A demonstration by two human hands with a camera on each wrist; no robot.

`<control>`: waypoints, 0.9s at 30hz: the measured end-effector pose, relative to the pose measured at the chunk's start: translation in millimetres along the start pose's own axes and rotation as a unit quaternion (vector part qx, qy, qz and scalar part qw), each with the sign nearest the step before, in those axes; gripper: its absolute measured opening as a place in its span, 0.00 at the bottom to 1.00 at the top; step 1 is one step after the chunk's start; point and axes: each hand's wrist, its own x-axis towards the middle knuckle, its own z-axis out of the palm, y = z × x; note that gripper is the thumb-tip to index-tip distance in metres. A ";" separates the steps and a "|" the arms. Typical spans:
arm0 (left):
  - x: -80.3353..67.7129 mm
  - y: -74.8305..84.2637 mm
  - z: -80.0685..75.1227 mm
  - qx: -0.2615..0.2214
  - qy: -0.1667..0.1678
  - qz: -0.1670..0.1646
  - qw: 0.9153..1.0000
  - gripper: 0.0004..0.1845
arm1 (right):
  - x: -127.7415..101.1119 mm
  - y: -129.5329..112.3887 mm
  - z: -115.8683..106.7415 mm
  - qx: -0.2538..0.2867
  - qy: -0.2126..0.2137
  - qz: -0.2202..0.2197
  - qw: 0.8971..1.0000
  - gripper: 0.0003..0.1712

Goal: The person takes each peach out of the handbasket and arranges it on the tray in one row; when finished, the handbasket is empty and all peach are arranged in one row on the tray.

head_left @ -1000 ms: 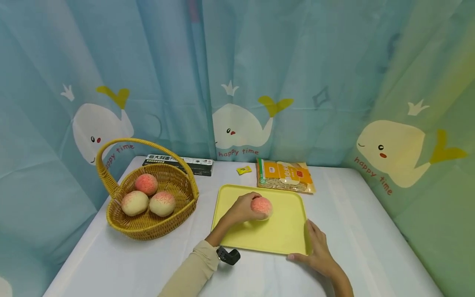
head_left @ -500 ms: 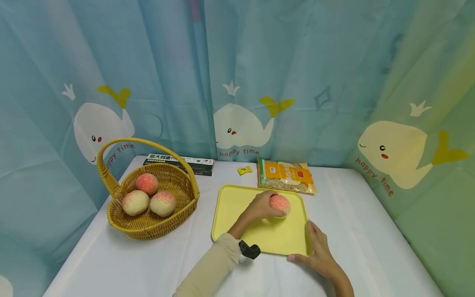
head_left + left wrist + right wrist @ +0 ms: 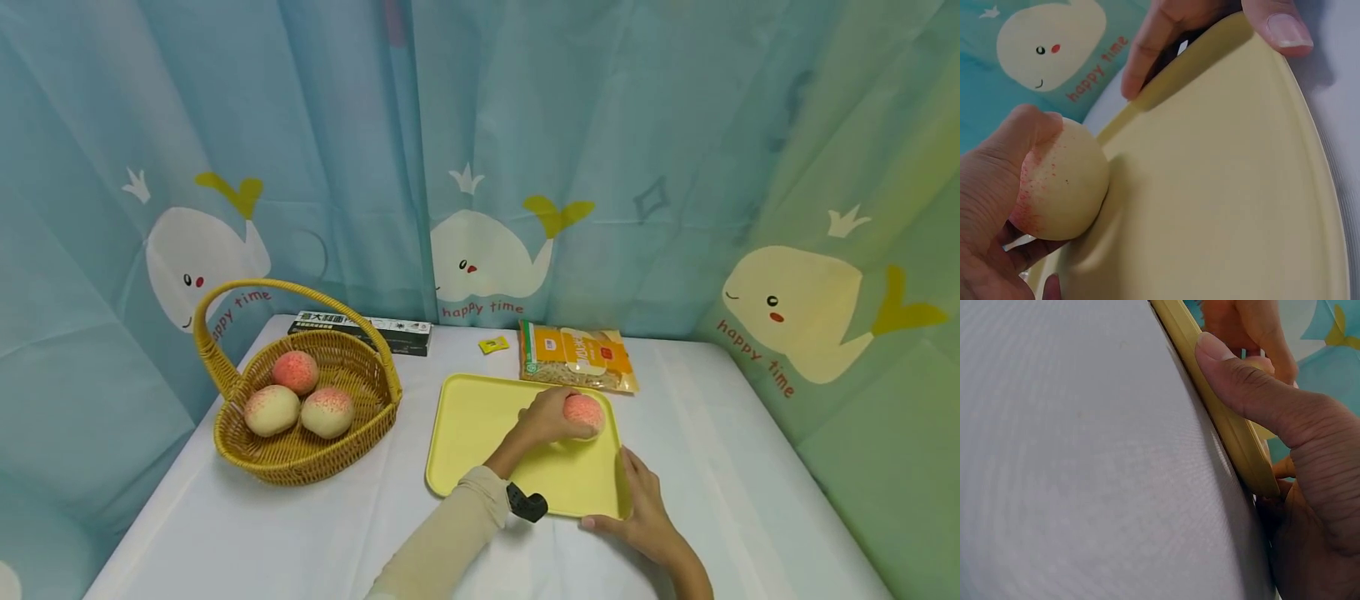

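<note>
My left hand (image 3: 553, 417) holds a pink-and-cream peach (image 3: 584, 414) at the back right of the yellow tray (image 3: 468, 425). In the left wrist view, thumb and fingers curl round the peach (image 3: 1069, 181), low over the tray; whether it touches the surface I cannot tell. At the tray's near right corner, my right hand (image 3: 641, 512) grips the rim, thumb on the front edge and fingers along the right side. The right wrist view shows that thumb against the tray's rim (image 3: 1244, 447). Three more peaches (image 3: 327, 412) lie in a wicker basket (image 3: 300, 473) on the left.
Behind the tray lie an orange food packet (image 3: 577, 357) and a small yellow sachet (image 3: 493, 344). A dark flat box (image 3: 405, 337) sits behind the basket, whose tall handle (image 3: 300, 287) arches up. A blue curtain (image 3: 480, 125) closes off the white table (image 3: 735, 467).
My left hand has carried the peach rightward across the tray, from near its middle to its back right. The right hand has stayed at the tray's corner.
</note>
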 end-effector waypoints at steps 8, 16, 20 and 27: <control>3.6 6.4 6.7 0.005 0.001 0.002 1.000 0.37 | 1.1 -2.2 -1.1 0.002 -0.006 0.006 1.000 0.74; 5.2 -0.7 6.3 0.002 -0.017 0.015 1.000 0.39 | 0.1 -0.2 0.0 0.001 -0.008 0.008 1.000 0.75; 6.5 -3.7 2.8 -0.018 -0.028 0.037 0.999 0.39 | 0.7 0.3 0.5 0.004 -0.007 0.005 1.000 0.74; 7.8 -4.5 2.4 -0.022 -0.030 0.041 0.998 0.37 | 2.2 2.8 1.6 0.000 0.000 -0.006 1.000 0.73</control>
